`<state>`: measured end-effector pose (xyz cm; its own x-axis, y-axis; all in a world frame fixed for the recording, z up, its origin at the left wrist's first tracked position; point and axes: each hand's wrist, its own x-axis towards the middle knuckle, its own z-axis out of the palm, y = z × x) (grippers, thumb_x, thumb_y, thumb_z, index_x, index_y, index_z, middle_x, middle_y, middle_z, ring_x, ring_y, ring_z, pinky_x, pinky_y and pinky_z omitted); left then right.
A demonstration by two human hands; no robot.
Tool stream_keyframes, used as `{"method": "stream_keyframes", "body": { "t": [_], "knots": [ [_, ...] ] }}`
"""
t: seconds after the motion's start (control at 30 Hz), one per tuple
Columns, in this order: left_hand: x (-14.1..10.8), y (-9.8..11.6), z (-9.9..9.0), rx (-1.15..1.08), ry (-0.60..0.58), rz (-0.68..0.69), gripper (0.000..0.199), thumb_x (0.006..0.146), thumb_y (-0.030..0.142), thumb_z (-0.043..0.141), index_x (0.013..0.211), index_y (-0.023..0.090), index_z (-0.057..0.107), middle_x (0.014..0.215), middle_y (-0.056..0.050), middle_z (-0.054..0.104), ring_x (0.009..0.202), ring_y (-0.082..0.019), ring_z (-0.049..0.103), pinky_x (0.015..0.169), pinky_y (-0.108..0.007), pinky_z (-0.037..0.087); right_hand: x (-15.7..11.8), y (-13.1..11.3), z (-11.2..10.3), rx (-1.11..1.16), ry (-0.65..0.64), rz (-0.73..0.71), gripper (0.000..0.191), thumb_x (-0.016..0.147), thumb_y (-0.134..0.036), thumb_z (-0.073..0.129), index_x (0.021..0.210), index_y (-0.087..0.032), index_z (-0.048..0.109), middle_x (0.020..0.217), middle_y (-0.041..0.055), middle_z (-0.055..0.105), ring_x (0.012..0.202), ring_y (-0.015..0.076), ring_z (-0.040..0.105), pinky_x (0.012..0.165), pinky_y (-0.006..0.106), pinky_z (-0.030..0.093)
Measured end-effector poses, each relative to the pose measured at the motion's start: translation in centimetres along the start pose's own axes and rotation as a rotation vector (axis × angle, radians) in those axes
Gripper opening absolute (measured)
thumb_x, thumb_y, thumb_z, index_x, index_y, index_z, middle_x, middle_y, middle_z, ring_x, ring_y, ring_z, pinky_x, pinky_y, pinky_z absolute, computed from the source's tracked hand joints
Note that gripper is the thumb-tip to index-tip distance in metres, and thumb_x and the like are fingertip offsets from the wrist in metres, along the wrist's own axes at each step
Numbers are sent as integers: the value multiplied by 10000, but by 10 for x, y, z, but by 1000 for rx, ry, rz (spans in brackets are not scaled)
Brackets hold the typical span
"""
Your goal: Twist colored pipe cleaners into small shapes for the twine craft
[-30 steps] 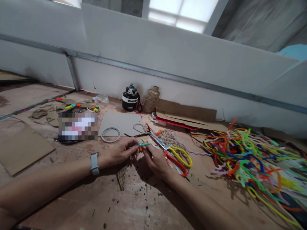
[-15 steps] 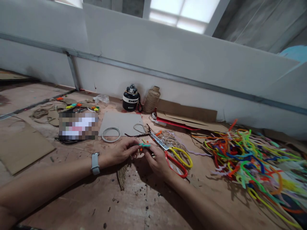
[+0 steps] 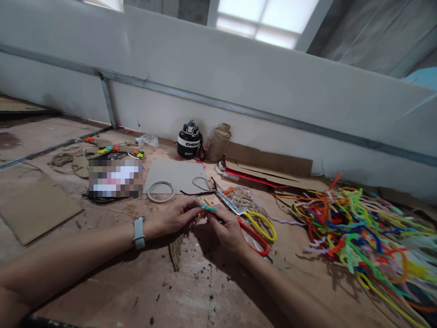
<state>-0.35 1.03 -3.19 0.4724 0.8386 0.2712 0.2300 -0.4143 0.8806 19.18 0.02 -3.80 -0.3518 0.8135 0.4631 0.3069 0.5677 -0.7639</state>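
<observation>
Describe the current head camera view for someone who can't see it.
Two bare hands, left and right, pinch a small turquoise piece above a worktable. Open-handled scissors lie beside the right hand; farther right is a tangled heap of colorful fuzzy strands.

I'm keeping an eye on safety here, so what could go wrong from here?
The small teal piece at the fingertips of the left hand and right hand might slip loose. The scissors lie close beside the right hand, which could knock them. The brown cords below the left hand could snag or tangle.
</observation>
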Motion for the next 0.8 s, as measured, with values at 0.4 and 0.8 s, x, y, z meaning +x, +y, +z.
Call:
{"method": "stream_keyframes", "body": {
  "t": [0.4, 0.8],
  "knots": [
    [2, -2, 4, -121, 40, -42, 289, 935, 411, 501, 927, 145, 613, 646, 18, 560, 540, -99, 497, 500, -207, 419, 2, -5, 0, 87, -59, 53, 209, 917, -271, 559, 1010, -223, 741, 993, 47, 724, 936, 195, 642, 872, 336, 499],
    [1, -3, 5, -314, -72, -117, 425, 910, 555, 494, 921, 138, 574, 615, 43, 511, 496, -75, 450, 471, -192, 377, 4, -13, 5, 181, -85, 129, 199, 914, -299, 565, 1037, -207, 691, 1002, 40, 700, 934, 189, 633, 880, 317, 494]
  ]
}}
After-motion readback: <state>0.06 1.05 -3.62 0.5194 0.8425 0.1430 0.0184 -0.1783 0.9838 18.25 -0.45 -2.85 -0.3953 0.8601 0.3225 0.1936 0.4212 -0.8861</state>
